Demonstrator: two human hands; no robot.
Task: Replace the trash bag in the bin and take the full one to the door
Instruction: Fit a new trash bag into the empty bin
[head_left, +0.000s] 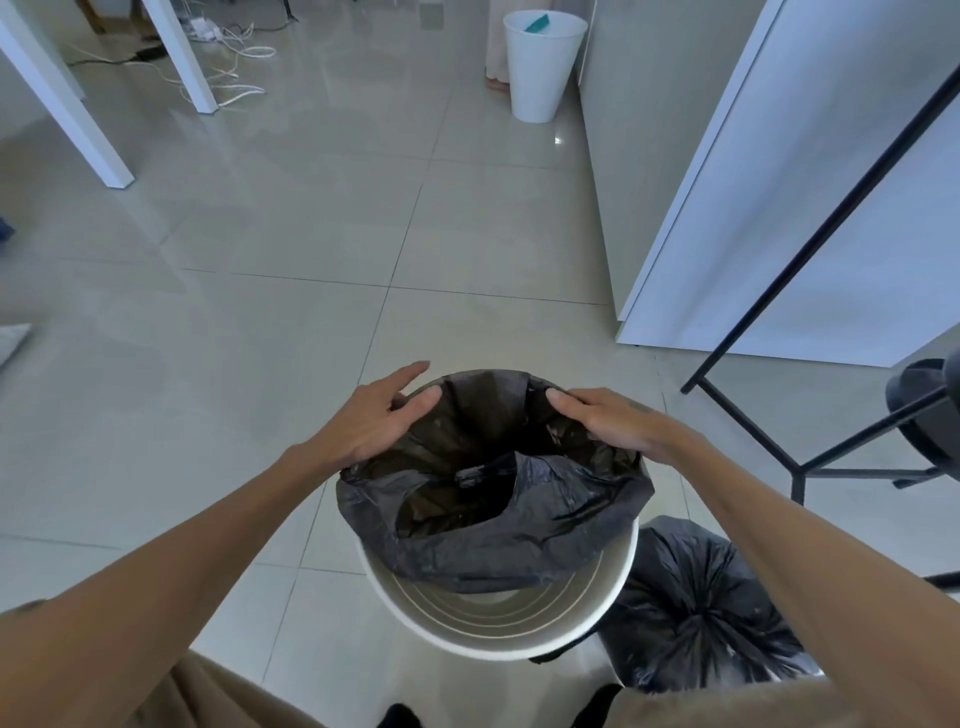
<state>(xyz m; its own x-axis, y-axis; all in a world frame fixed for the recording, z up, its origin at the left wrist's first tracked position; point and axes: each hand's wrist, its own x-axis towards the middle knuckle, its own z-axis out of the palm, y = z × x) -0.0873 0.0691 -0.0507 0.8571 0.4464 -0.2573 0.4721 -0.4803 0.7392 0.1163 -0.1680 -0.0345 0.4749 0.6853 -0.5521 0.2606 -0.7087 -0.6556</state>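
Note:
A white round bin (498, 631) stands on the tiled floor just in front of me. A fresh black trash bag (498, 525) lies open across its mouth, its far edge over the far rim and its near edge sagging inside, so the bin's white bottom shows. My left hand (374, 415) holds the bag's edge at the far left rim, fingers partly spread. On the far right rim my right hand (602, 421) presses and grips the bag's edge. The full black bag (696, 613), tied at the top, sits on the floor to the right of the bin.
A second white bin (540, 67) stands far ahead beside a white cabinet (727, 208). A black metal frame (810, 291) with a dark seat stands at the right. White table legs (67, 114) and loose cables (228, 67) are at the far left.

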